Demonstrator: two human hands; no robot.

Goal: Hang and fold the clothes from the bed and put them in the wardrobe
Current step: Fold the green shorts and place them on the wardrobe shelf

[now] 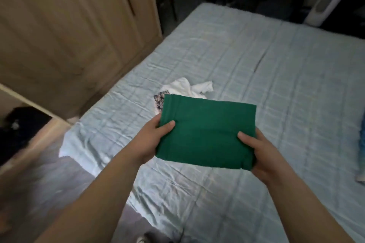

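Head view, looking down over a bed [276, 65] covered in a pale blue quilt. A folded green garment [207, 134], a neat flat rectangle, is held above the near part of the bed. Its long axis runs left to right between the two hands.

The left hand [152, 144] holds the left short edge and the right hand [260, 156] holds the right short edge. Each grip is closed on the cloth, thumb on top and fingers hidden beneath.

The wooden wardrobe [69, 25] stands to the left of the bed, so the garment must travel leftward, and the left hand is the nearer one. Its tall doors at the upper left look closed. At the lower left an open compartment [19, 130] shows dark, blurred items inside, probably clothes.

Just beyond the green garment, a crumpled white garment [189, 87] and a patterned piece [160, 98] lie touching on the bed, unfolded. Something blue [362, 144] shows at the right edge.
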